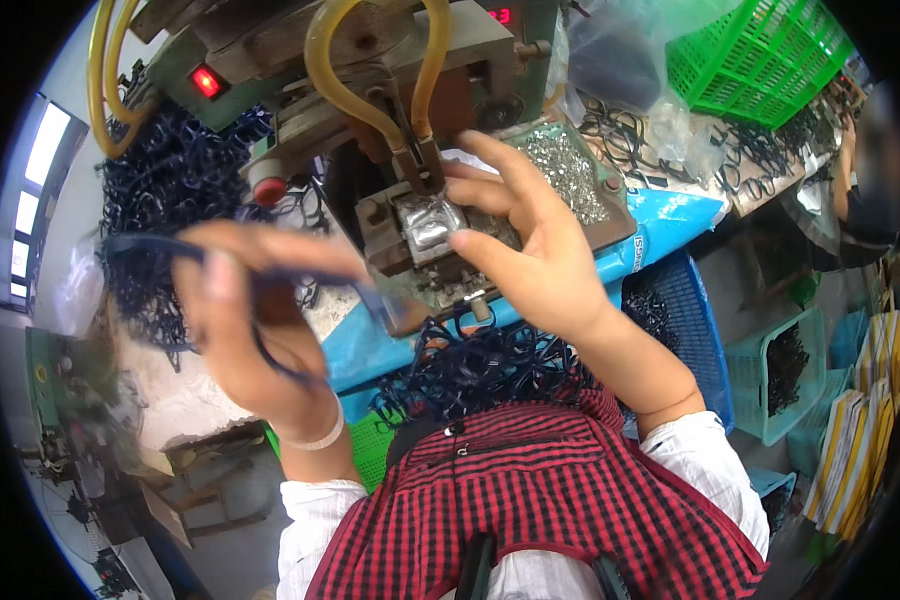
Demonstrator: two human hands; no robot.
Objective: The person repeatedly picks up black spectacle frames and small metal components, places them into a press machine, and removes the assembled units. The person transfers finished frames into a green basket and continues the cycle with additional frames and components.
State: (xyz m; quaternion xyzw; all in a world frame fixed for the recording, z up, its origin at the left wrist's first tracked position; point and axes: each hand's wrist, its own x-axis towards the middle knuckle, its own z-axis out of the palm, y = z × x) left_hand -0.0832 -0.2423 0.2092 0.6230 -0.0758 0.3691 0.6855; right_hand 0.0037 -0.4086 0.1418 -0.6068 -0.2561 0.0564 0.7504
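My left hand [245, 325], blurred by motion, holds a dark blue glasses frame [160, 245] left of the machine's fixture. One end of the frame trails toward the fixture's front edge. My right hand [540, 235] reaches over the fixture from the right, thumb and fingers apart. Its thumb tip is at the edge of a shiny metal block [430, 228], and its fingertips are beside the press head [420, 165] above the block. Whether a small part lies at those fingertips I cannot make out. More dark blue frames [490, 370] are heaped on my lap.
Yellow hoses [320, 60] loop down to the press head. A red button [268, 190] juts out at left, before a large pile of frames [170, 190]. Small metal parts [565, 165] fill a tray at right. Beyond are a green basket [760, 60] and another person's arm [845, 165].
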